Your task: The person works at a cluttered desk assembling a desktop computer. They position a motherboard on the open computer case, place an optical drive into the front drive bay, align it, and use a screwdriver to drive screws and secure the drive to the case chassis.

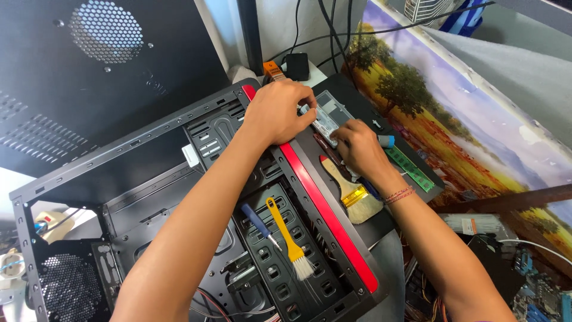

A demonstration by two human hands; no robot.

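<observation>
Both hands meet over a clear plastic case (pixel 331 117) lying on the black front panel of an open computer case (pixel 214 179). My left hand (pixel 279 111) grips the clear case at its left end with thumb and fingers. My right hand (pixel 359 146) rests on its lower right edge, fingers curled over it. What lies inside the clear case is hidden.
A red strip (pixel 326 213) runs along the case front. A wooden paintbrush (pixel 351 194), a green memory stick (pixel 410 170), a yellow-handled brush (pixel 287 237) and a blue screwdriver (pixel 258 223) lie close by. A black side panel (pixel 89 77) leans at left, a landscape painting (pixel 465 107) at right.
</observation>
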